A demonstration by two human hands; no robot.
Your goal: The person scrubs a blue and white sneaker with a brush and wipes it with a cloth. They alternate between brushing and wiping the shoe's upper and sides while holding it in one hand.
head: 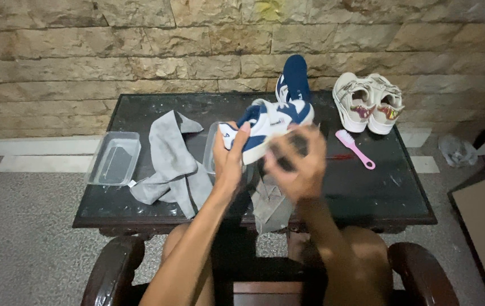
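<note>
**Over a dark table, two hands work on a blue and white sneaker**

Above the glass-topped table (367,198), seen from the head camera, the left hand (228,161) is closed around the heel end of a blue and white sneaker (270,126), holding it up on its side with the thumb on top. The right hand (299,164) is blurred, its fingers curled around a dark object pressed against the shoe's side; it looks like a brush, though I cannot tell for certain.

Judging by the scene, cleaning appears to be in progress rather than finished: the matching blue sneaker (294,79) stands propped against the stone wall, and a pair of white sneakers (367,102) waits at the right. A pink brush (354,147) lies unused near them. A grey cloth (171,161) is draped beside a clear plastic tray (113,158) at the left
</note>
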